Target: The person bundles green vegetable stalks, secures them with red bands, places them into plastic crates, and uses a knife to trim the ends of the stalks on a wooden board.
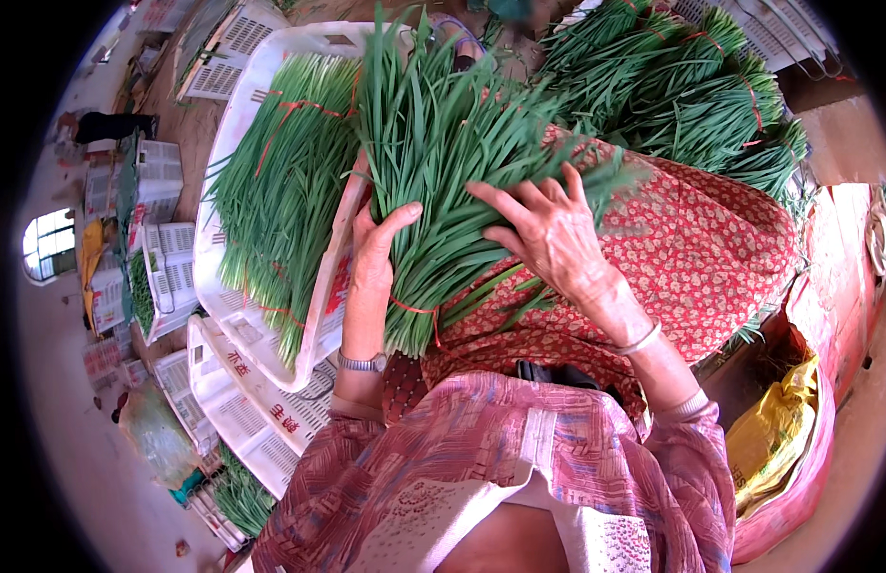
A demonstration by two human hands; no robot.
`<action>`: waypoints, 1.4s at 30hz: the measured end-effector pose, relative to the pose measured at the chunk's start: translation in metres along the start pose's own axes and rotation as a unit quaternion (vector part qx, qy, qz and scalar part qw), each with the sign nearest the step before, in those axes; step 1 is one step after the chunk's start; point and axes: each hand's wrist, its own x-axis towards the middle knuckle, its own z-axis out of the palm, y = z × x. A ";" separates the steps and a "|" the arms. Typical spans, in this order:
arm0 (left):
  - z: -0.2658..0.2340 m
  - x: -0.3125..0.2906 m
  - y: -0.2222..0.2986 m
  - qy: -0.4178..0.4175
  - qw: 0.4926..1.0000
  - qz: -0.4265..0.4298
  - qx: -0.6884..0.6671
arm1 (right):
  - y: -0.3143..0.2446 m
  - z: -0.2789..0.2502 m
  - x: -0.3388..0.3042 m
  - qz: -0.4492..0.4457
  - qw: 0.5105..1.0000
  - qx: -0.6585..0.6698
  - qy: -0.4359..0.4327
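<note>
A big bundle of garlic chives (428, 158) lies upright across my lap, its long green leaves fanning out at the far end. My left hand (374, 246) clasps the bundle's left side, thumb laid over the leaves. A red tie (414, 308) circles the near end, where some stems stick out loosely to the right. Over the right side of the leaves is my right hand (557, 234), fingers apart and touching or just above them. Leaf tips beyond it are blurred. Under the bundle, a red floral cloth (691, 253) covers my lap.
Left of the bundle, a white plastic crate (234, 107) holds tied chives (295, 162), with another white crate (256, 406) below it. More tied chives (672, 86) are heaped at the far right. A yellow sack (777, 430) lies at the right.
</note>
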 end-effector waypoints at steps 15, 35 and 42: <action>-0.001 -0.011 -0.007 0.057 0.997 0.018 0.056 | 0.013 -0.034 0.056 0.046 0.973 0.140 0.178; -0.005 -0.010 -0.008 0.059 0.997 0.004 0.042 | 0.004 0.003 0.066 0.174 0.940 0.282 -0.087; -0.006 -0.009 -0.009 0.065 0.998 0.001 0.020 | -0.005 0.029 0.049 0.162 0.944 0.282 0.052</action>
